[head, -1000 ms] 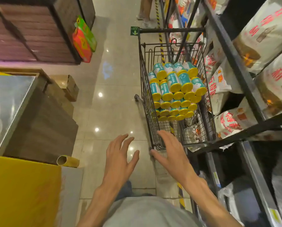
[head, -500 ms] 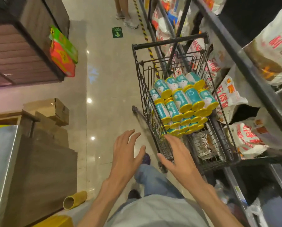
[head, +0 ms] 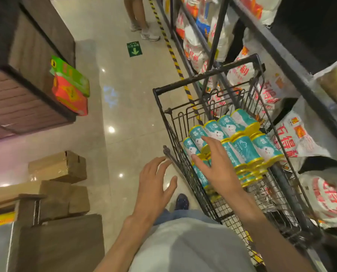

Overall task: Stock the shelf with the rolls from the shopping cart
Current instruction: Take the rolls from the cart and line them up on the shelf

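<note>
A black wire shopping cart (head: 207, 75) stands on the right, tight against the shelf (head: 293, 63). Inside it lies a stack of several teal rolls with yellow ends (head: 244, 148). My right hand (head: 216, 163) reaches over the cart's near left side with fingers spread, just above the left rolls, holding nothing. My left hand (head: 156, 183) hovers open outside the cart's left wall, fingertips close to the wire. The lower rolls are hidden under the top layer.
The black metal shelf holds large white bags with red print (head: 293, 138). A person's legs (head: 142, 20) stand far up the aisle. Cardboard boxes (head: 59, 169) and a wooden counter sit at left; red and green packs (head: 69, 89) lean on a wooden stand.
I have stepped closer to the cart. My right hand moved forward from the cart's near corner to over the rolls. My left hand moved up beside the cart's left wall.
</note>
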